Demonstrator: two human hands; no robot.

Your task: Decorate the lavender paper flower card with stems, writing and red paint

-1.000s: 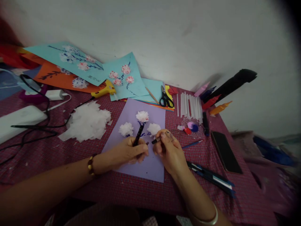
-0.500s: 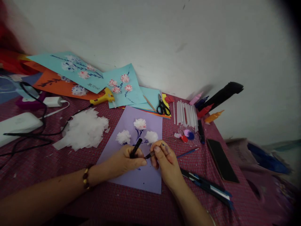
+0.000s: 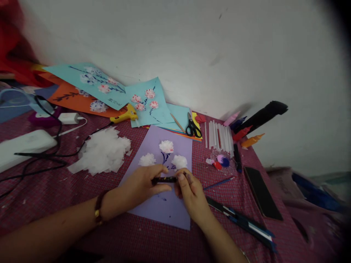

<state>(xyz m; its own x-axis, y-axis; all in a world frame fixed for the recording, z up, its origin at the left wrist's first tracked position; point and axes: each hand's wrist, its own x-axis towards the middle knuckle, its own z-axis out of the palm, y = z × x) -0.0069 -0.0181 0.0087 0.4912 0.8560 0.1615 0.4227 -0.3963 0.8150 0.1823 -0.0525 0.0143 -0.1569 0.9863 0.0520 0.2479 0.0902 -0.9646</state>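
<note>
A black marker pen [image 3: 166, 179] lies level between my two hands, over the lower half of a purple sheet [image 3: 172, 215]. My left hand [image 3: 148, 179] grips one end between thumb and fingers. My right hand [image 3: 190, 190] is closed round the other end, with dark stains on its fingers; whether it holds a cap or the barrel is hidden. Just above the hands, three white paper blossoms, among them the top one [image 3: 166, 147], sit on the sheet with dark painted stems [image 3: 165, 157] between them.
Left are a white paper pile [image 3: 102, 151], a yellow glue gun [image 3: 124, 114] and black cable. Finished flower pictures [image 3: 145, 100] lean on the wall. Scissors [image 3: 192, 127], glue sticks [image 3: 222, 137], paint blobs [image 3: 225, 161], a paintbrush [image 3: 219, 183] and a phone [image 3: 263, 193] are right.
The marker has gone from upright in my left hand to level, its far end now meeting my right hand. The dark tip that showed between the hands is covered. The view has shifted slightly.
</note>
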